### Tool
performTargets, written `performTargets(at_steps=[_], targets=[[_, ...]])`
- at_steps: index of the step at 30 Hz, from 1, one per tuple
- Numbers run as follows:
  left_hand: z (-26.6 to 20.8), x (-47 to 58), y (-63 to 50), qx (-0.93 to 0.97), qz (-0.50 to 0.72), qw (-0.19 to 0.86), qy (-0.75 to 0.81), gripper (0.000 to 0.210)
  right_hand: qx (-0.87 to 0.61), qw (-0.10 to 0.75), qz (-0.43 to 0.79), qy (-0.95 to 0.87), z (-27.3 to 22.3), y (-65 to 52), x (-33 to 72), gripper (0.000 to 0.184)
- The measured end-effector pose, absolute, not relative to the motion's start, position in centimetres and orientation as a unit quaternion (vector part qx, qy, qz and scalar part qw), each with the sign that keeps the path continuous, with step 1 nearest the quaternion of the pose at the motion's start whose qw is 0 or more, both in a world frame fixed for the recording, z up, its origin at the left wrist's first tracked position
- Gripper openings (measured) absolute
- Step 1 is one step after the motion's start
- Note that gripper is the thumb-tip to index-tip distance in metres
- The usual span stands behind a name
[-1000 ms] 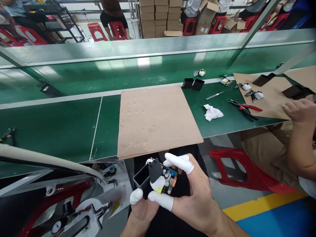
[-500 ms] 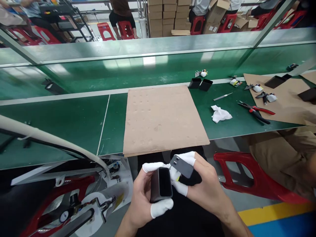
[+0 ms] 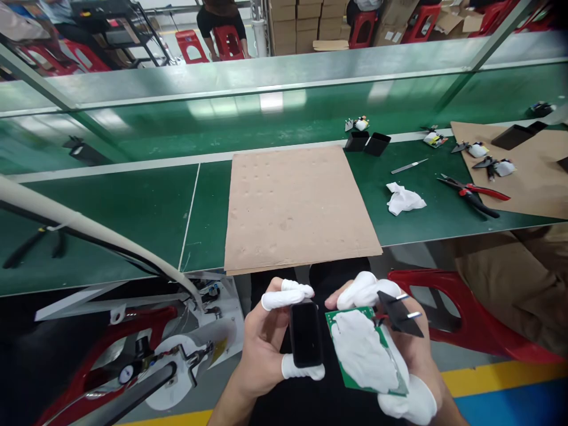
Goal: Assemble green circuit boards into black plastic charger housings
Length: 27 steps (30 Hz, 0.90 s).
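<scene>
My left hand [image 3: 266, 340], in white finger cots, grips a black rectangular charger housing [image 3: 306, 335] by its sides, its open end facing me. In my right hand [image 3: 410, 361] is a green circuit board [image 3: 345, 370] with a thick layer of white paste on it. A black plug plate [image 3: 398, 312] with two metal prongs hangs from the board by short wires, resting against my right fingers. The board and the housing are apart, side by side above my lap.
A cardboard sheet [image 3: 302, 207] lies on the green bench in front of me. To its right are black housings [image 3: 377, 144], a thin blade [image 3: 409, 166], crumpled white tissue [image 3: 403, 199] and red-handled pliers [image 3: 473, 192]. A red stool [image 3: 470, 331] and a seated person are at my right.
The circuit board has come into full view, its pasted face turned up, and has moved right, away from the housing. The plug plate has turned over. The left hand still grips the housing.
</scene>
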<state>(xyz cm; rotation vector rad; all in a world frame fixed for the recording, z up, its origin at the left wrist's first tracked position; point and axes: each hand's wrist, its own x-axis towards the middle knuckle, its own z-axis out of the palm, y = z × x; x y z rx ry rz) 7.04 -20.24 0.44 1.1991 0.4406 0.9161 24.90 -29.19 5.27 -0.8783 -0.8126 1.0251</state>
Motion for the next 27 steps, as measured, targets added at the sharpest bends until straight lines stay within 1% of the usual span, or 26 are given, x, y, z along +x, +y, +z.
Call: performTargets(at_steps=[3,5,7,11,14,16,20,21,24,27], targets=[[0.3,6.7,-20.4,0.550,0.408,0.701,0.200,0.075,-0.396,0.691,0.472,-0.378,4.7,-29.3,25.0,0.055],[0.2,6.5,-20.4,0.538,0.402,0.711,0.207,0.078,-0.401,0.691,0.459,-0.389,4.2,-29.3,25.1,0.055],[0.1,6.4,-20.4,0.491,0.386,0.753,0.208,0.079,-0.412,0.693,0.436,-0.399,3.9,-29.3,25.2,0.055],[-0.2,6.6,-20.4,0.344,0.289,0.875,0.181,0.056,-0.440,0.704,0.390,-0.399,4.0,-29.3,25.2,0.056],[-0.3,7.2,-20.7,0.262,0.218,0.920,0.192,0.057,-0.453,0.694,0.387,-0.403,5.0,-29.1,25.1,0.052],[0.1,7.8,-21.1,0.209,0.196,0.930,0.232,0.061,-0.452,0.674,0.412,-0.414,5.6,-28.9,25.0,0.045],[1.5,8.8,-21.6,0.116,0.174,0.925,0.318,0.067,-0.452,0.637,0.457,-0.425,5.8,-28.6,24.7,0.016],[1.8,8.9,-21.6,0.100,0.171,0.924,0.326,0.067,-0.454,0.635,0.456,-0.427,5.6,-28.7,24.6,0.012],[2.0,9.4,-21.4,0.070,0.174,0.925,0.330,0.069,-0.463,0.634,0.421,-0.453,4.8,-29.1,24.4,0.015],[1.5,9.5,-21.2,0.074,0.187,0.922,0.332,0.074,-0.453,0.634,0.406,-0.478,4.4,-29.3,24.2,0.033]])
